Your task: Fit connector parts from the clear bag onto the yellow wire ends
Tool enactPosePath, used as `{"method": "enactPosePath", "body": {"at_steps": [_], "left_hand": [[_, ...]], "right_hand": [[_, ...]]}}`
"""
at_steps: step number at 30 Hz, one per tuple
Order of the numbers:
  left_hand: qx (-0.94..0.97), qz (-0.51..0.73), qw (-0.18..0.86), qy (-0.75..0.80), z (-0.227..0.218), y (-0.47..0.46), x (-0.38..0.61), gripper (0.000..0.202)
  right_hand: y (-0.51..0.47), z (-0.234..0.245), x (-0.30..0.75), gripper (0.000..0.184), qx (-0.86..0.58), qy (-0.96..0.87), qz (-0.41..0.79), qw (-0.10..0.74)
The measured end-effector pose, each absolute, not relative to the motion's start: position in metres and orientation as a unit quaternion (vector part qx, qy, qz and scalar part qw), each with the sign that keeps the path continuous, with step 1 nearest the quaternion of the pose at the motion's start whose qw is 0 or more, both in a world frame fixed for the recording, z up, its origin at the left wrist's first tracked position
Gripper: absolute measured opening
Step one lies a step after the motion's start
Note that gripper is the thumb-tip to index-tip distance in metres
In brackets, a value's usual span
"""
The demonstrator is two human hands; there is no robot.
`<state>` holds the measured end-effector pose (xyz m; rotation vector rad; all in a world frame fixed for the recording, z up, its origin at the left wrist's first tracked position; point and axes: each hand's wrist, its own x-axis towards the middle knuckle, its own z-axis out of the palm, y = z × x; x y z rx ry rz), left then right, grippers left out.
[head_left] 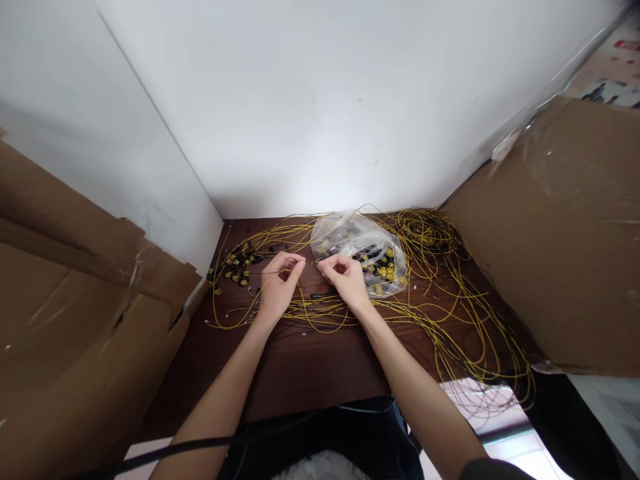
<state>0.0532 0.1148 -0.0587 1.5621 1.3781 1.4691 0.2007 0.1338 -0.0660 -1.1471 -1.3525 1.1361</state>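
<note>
You have your left hand [280, 283] pinched at thumb and forefinger on a thin, dark, flexible wire [285, 261], which bends in a small loop by the fingertips. Your right hand [347, 280] sits just across from it, its grip drawn together at the fingertips; whatever lies between them is too small to make out. The two pinches face each other and are apart, above the dark brown wooden surface [315, 373].

The step in hand looks like fine work on that single wire, one hand steadying it while the other handles a tiny part or an end (a judgement, since the right fingertips hide the detail). The next move calls for a light, steady pinch on both sides, with the two sets of fingertips kept in line and the wire free of kinks.

Just beyond your right hand lies a clear, crumpled plastic bag [327, 230] with small yellow and black plastic pieces [385, 272] in it; more yellow and black plastic pieces [237, 270] lie loose beyond your left hand, to its left. Long, thin yellow and black wires [425, 322] run under your wrists and away to the right, near enough to snag, so any pull should be short and clear of them.
</note>
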Motion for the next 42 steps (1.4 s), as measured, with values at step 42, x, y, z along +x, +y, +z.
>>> {"method": "enactPosePath", "body": {"at_steps": [42], "left_hand": [[0.577, 0.557, 0.403, 0.44, -0.058, 0.115, 0.052, 0.01]], "right_hand": [[0.131, -0.057, 0.205, 0.019, -0.355, -0.533, 0.627, 0.443]]}}
